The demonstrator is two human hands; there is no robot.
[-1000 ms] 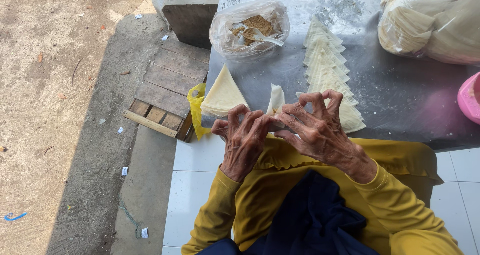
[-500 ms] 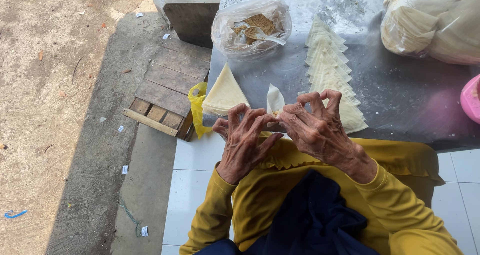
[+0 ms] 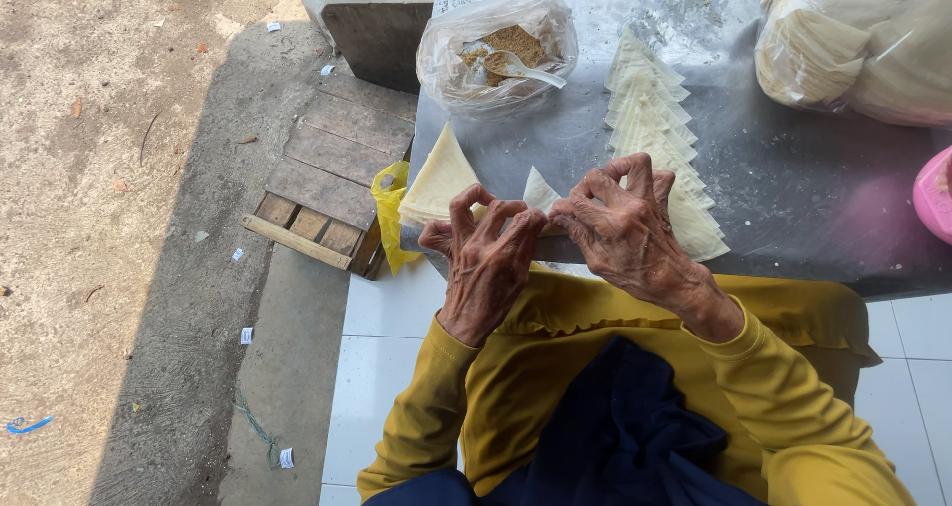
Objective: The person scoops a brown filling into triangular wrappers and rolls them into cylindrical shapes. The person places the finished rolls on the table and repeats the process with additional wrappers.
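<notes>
both hands (image 3: 555,230) pinching a small folded pastry sheet (image 3: 540,193) at the counter (image 3: 793,184) edge, stacked triangles (image 3: 654,134) just beyond, crumb bag (image 3: 496,55) further back

Outdoor food-preparation spot: metal table (image 3: 793,199) of folded pastry wrappers (image 3: 650,119) (beside bare dirt ground (image 3: 89,169)).

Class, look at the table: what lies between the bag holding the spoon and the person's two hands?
In the head view, bare grey tabletop, then a small wrapper piece pinched by left hand and right hand.

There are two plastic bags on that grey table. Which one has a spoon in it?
The smaller clear bag at the table's far left, above the hands: brown crumbly filling and a pale spoon show inside. The larger bag at right holds only pale stacked sheets.
</notes>
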